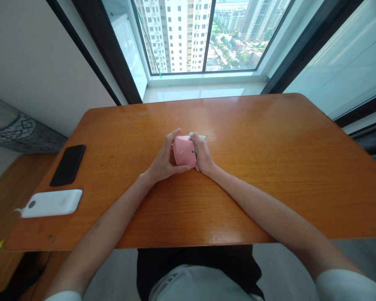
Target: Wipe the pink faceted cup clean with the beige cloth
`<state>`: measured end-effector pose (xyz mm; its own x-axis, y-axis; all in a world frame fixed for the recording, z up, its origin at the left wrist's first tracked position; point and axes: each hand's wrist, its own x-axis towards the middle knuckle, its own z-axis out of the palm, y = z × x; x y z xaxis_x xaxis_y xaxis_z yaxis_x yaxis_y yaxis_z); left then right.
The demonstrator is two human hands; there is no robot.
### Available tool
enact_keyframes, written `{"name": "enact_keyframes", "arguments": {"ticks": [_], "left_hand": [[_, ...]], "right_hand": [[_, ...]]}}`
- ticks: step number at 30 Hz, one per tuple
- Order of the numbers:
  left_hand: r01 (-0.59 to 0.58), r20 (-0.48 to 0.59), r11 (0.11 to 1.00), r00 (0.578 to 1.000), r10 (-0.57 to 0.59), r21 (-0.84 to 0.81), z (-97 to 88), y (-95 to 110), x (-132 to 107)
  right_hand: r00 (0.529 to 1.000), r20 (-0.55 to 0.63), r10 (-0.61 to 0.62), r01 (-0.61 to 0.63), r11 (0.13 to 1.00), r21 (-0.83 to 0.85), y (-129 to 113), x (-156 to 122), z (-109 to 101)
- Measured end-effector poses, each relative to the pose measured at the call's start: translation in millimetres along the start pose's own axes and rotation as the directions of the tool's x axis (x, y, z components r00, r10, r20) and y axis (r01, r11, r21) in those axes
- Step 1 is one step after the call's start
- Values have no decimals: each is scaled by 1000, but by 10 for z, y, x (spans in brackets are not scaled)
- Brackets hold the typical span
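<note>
Left hand [163,158] and right hand [203,155] clasp a faceted pink object [183,151] between them, neither hand nearer, its long axis unclear; a white scrap [198,136] shows at the right hand's far side; a black smartphone [68,165] lies well left of the hands.

Left hand [164,159]: curled inward, fingers wrapped forward, near the middle of the wooden table [253,138].
Right hand [203,154]: cupped, facing my left hand, just apart from it.
Left forearm [108,219]: angled inward across the table's near edge.
Right forearm [263,205]: angled inward, crossing that edge too.
</note>
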<state>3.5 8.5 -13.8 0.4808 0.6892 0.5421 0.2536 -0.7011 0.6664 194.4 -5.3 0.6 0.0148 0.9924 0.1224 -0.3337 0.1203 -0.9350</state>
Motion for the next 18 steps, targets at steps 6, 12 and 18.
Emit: {"name": "enact_keyframes", "arguments": {"ticks": [6, 12, 18], "left_hand": [[-131, 49, 964, 991, 123, 233, -76, 126, 26], [75, -28, 996, 997, -77, -56, -2, 103, 63], [6, 4, 999, 1000, -6, -34, 17, -51, -4]], "right_hand": [[999, -41, 4, -5, 1000, -11, -5, 36, 1], [1000, -5, -19, 19, 997, -69, 21, -13, -5], [1000, 17, -2, 2, 1000, 5, 12, 5, -9]]}}
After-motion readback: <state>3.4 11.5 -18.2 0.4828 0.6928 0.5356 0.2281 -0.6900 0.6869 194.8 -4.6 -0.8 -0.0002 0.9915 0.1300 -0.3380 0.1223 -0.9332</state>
